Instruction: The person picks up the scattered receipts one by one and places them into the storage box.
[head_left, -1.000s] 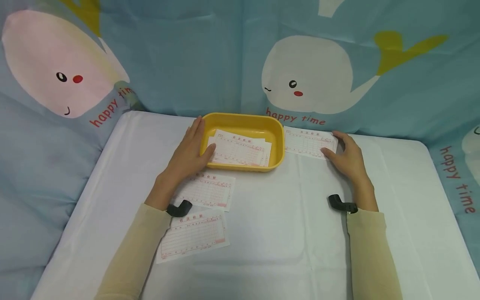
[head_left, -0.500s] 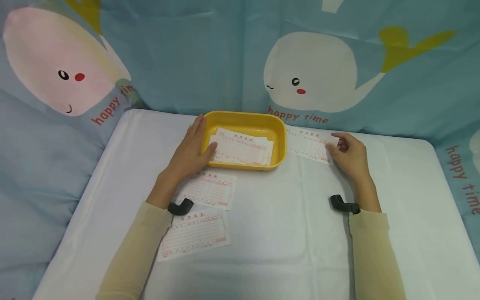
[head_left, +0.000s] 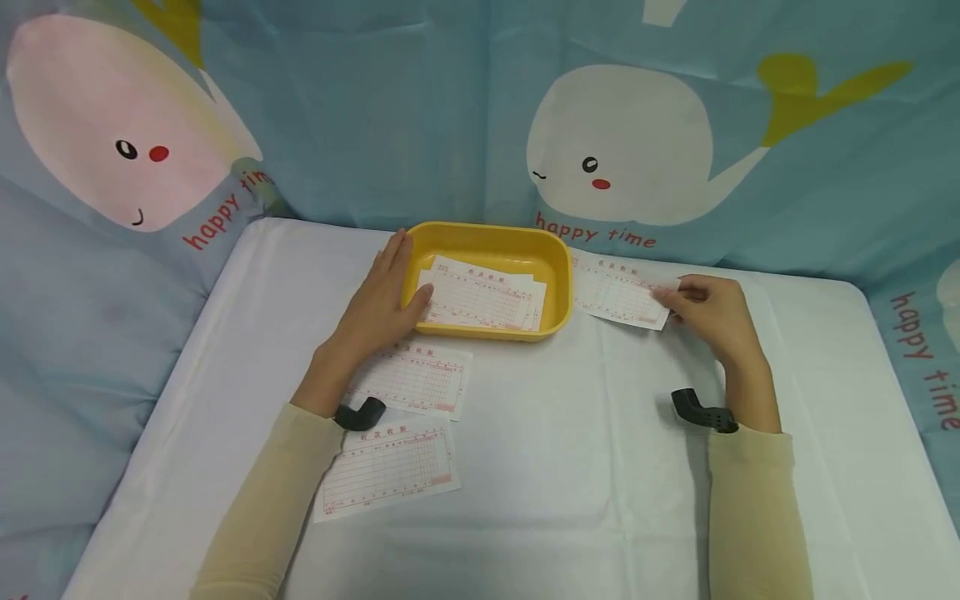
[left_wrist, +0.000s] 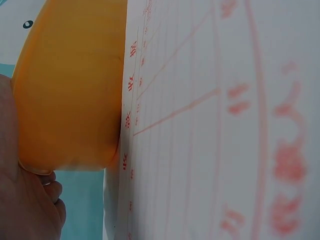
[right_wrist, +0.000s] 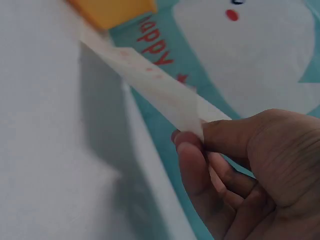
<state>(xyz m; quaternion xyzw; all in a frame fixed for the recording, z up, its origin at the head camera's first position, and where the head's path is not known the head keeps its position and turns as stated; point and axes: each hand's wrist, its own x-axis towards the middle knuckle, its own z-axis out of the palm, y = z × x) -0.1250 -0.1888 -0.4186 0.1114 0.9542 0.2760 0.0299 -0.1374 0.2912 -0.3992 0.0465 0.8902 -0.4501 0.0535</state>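
My right hand (head_left: 712, 312) pinches the right end of a white receipt slip (head_left: 615, 287) with red print between thumb and fingers. In the right wrist view this slip (right_wrist: 155, 90) rises off the table, throwing a shadow below it. A shallow yellow plastic tray (head_left: 555, 312) stands at the back of the table, just left of that slip. Several similar receipt slips (head_left: 480, 296) lie inside it, overlapping. My left hand (head_left: 375, 300) holds the tray's left end, thumb over the rim and fingers along the outer wall. The left wrist view shows the fingertips (left_wrist: 54, 192) by the tray's end.
Two more receipts lie in front of the tray: one slip (head_left: 431, 383) partly under the left hand, another sheet (head_left: 390, 471) closer to me by the left sleeve. A white cloth (head_left: 540, 467) covers the table. Behind hangs a blue curtain (head_left: 375, 125) with whale prints.
The right hand has closed its fingers on the slip's right end, lifted that end and shifted slightly right. The left hand and tray have stayed in place.
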